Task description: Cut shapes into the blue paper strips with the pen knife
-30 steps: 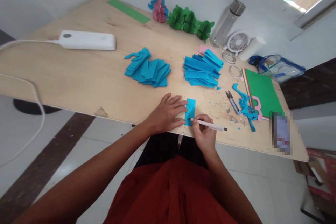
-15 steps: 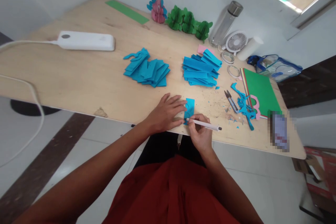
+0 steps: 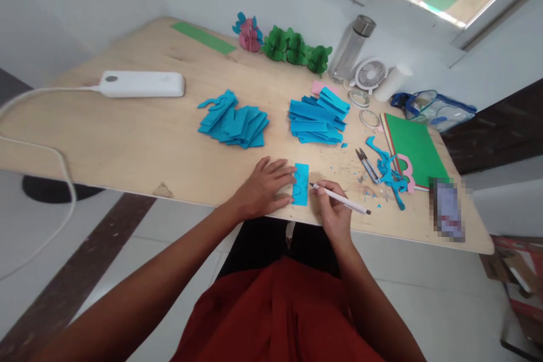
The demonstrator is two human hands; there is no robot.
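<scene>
A small blue paper rectangle [image 3: 302, 185] with dark curved lines drawn on it lies near the table's front edge. My left hand [image 3: 268, 188] rests flat beside it, fingers spread, the fingertips on the paper's left edge. In my right hand [image 3: 334, 208] is a white pen [image 3: 345, 201], gripped near its tip. The tip points left and sits just off the paper's right edge. Beyond my hands are two piles of blue paper: folded pieces [image 3: 235, 124] at left and strips [image 3: 316, 119] at right.
Thread snips [image 3: 368, 166] and blue paper scraps [image 3: 391, 172] lie to the right, by green sheets [image 3: 418, 144] and a phone [image 3: 448, 209]. Along the wall stand paper figures [image 3: 296, 48], a glass bottle [image 3: 350, 51] and a small fan [image 3: 370, 74]. A corded white power strip [image 3: 142, 84] lies left.
My right hand has drawn the pen back to the right, off the paper, uncovering its lower part. My left hand stays on the paper. The whole view has shifted slightly.
</scene>
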